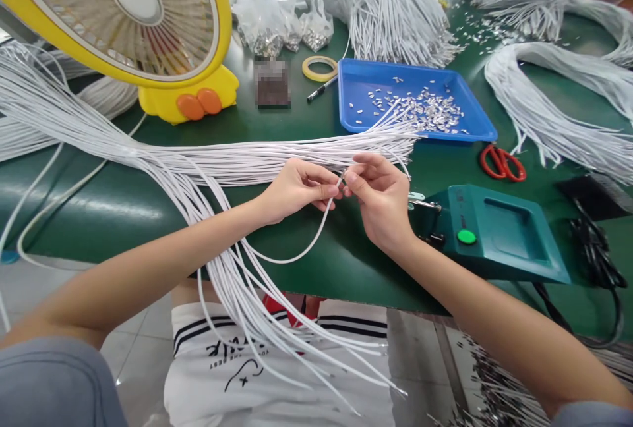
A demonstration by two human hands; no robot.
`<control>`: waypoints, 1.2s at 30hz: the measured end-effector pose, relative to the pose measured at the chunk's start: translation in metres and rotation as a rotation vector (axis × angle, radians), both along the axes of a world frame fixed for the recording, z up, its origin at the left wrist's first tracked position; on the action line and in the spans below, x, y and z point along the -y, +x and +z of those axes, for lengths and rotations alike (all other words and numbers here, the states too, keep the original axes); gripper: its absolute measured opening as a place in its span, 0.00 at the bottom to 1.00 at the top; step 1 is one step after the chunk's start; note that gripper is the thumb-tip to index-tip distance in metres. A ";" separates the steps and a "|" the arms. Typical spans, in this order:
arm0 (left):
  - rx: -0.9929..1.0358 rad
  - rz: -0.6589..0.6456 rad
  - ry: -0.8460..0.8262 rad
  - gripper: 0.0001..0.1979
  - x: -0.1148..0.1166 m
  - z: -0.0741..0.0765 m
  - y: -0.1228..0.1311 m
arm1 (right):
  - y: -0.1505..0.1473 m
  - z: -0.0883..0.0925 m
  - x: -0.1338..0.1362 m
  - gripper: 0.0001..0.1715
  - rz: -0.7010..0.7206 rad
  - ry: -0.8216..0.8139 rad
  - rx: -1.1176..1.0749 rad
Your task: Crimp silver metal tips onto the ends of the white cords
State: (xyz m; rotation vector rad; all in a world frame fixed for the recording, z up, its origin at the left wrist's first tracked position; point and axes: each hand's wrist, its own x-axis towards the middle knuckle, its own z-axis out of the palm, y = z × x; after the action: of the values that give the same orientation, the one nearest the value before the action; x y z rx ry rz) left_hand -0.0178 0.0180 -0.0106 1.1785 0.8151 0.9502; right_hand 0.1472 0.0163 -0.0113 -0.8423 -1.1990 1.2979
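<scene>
Between thumb and fingers, my left hand point(301, 191) pinches a white cable point(321, 226) close to its end. My right hand point(380, 196) meets it there, thumb and forefinger closed at the cable's tip; a small metal piece seems to be at the tip, too small to make out well. Behind both hands a thick bundle of white cables point(257, 160) lies across the table, its ends reaching the blue tray point(346, 125). Small silvery metal parts point(435, 111) are heaped in the tray. More loose cables point(237, 288) hang over the table edge onto my lap.
A green machine point(514, 229) stands right of my right hand, with red-handled scissors point(502, 162) behind it. A yellow fan point(212, 94), tape roll point(319, 68), pen point(321, 88) and bags of metal parts point(316, 28) stand farther back. Another cable bundle point(544, 78) lies at right.
</scene>
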 end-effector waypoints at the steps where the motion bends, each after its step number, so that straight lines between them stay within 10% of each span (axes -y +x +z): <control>1: 0.000 -0.009 0.003 0.14 0.000 0.000 0.000 | 0.000 0.001 0.000 0.14 0.009 0.005 0.009; 36: 0.010 -0.034 -0.034 0.16 0.000 0.002 -0.002 | 0.003 -0.003 -0.005 0.15 0.027 0.132 0.120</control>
State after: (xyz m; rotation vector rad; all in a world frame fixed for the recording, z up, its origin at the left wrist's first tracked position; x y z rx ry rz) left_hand -0.0196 0.0177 -0.0082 1.1542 0.7979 0.9104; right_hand 0.1506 0.0217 -0.0141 -0.8198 -1.3797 1.1888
